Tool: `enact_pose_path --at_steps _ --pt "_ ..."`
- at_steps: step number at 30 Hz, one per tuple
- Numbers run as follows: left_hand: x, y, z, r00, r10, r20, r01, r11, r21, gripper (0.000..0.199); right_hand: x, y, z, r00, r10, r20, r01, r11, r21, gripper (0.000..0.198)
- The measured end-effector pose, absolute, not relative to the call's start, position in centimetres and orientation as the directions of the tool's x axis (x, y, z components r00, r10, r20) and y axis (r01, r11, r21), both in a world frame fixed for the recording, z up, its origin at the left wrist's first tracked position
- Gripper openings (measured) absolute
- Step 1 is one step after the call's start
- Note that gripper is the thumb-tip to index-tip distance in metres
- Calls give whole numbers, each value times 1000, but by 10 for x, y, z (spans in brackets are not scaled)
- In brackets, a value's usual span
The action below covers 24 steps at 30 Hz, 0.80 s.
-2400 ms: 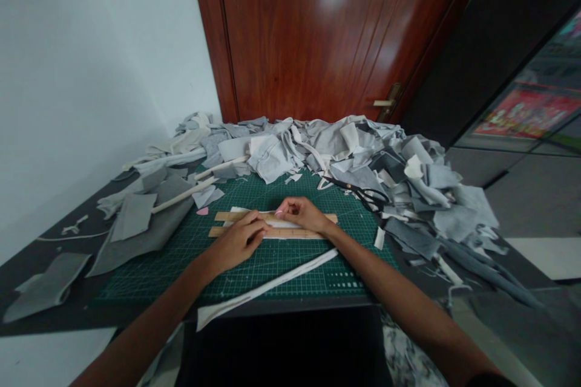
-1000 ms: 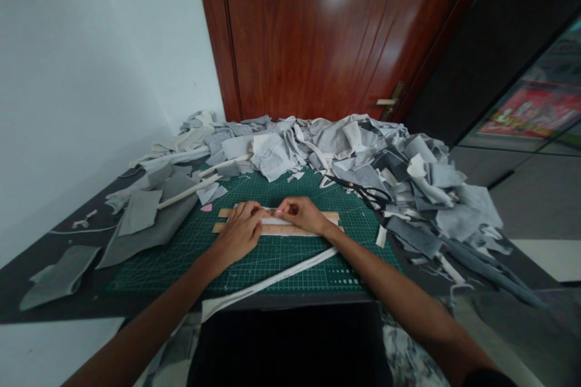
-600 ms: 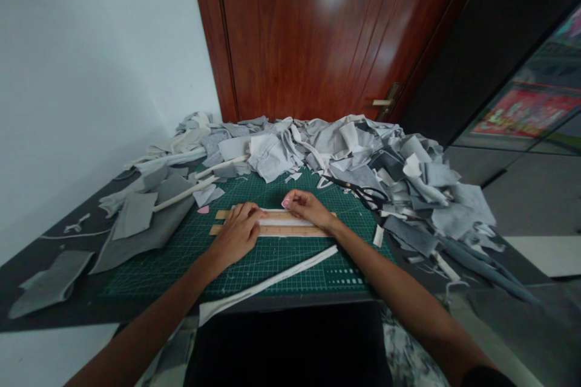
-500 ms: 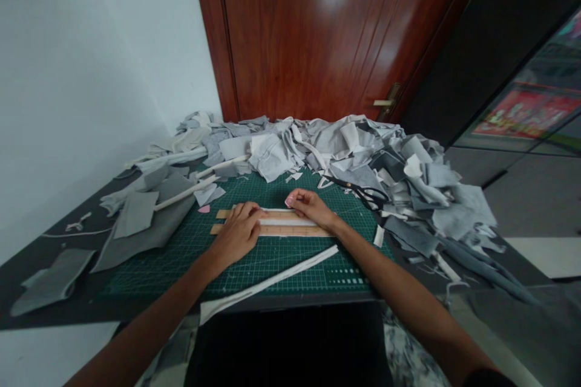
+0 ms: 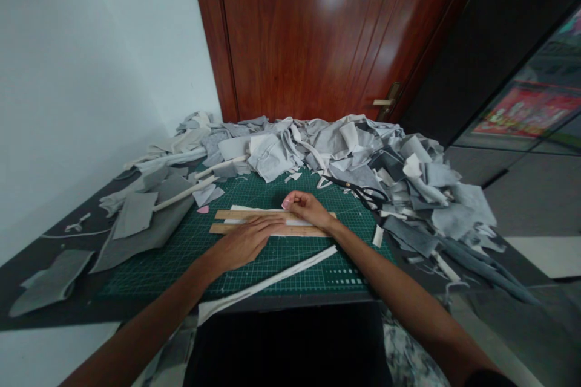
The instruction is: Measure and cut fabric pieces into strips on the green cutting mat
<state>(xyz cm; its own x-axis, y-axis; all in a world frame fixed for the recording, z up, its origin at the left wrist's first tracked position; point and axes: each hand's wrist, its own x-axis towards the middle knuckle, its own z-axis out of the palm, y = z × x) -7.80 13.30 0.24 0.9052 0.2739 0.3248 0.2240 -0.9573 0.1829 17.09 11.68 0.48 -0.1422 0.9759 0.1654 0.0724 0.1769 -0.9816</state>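
My left hand [image 5: 247, 242] lies flat across a wooden ruler [image 5: 222, 228], its fingers stretched to the right and reaching toward a second wooden ruler [image 5: 231, 214] just beyond. Both rulers lie side by side over a white fabric strip [image 5: 240, 208], which shows between them and past the far edge. My right hand [image 5: 308, 208] pinches a piece of pink tailor's chalk [image 5: 285, 204] above the far ruler. Its wrist crosses the rulers' right part. Another pink tailor's chalk [image 5: 203, 209] lies on the green cutting mat [image 5: 181, 260], left of the rulers.
A long white fabric strip [image 5: 267, 282] slants across the mat's near edge. Black scissors [image 5: 363, 190] lie to the right. Grey and white fabric scraps [image 5: 272, 154] heap along the back and both sides, before a wooden door [image 5: 308, 36].
My left hand has slid right and nearer, flattening over the near ruler and uncovering the rulers' left ends. My right hand has shifted slightly left with the chalk.
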Motion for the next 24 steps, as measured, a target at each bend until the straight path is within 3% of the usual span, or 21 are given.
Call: enact_pose_path --at_steps 5,11,13,16,21,24 --pt "-78 133 4 898 291 329 285 -956 69 46 172 120 2 -144 974 174 77 186 -980 48" --pt "-90 142 9 696 613 375 663 -749 -5 31 173 123 -1 -158 970 183 94 200 -975 47" --pt "-93 144 10 651 662 370 711 -703 6 30 173 123 -2 -169 967 190 110 210 -972 45" --pt "-92 143 14 675 615 408 658 -752 44 32 174 123 -2 -178 964 196 126 220 -967 44" --pt "-88 134 19 845 391 366 385 -918 93 30 173 123 -3 -162 967 195 103 213 -972 47" --pt "-91 133 17 869 367 331 351 -930 109 27 172 123 -3 -161 967 196 88 212 -973 47"
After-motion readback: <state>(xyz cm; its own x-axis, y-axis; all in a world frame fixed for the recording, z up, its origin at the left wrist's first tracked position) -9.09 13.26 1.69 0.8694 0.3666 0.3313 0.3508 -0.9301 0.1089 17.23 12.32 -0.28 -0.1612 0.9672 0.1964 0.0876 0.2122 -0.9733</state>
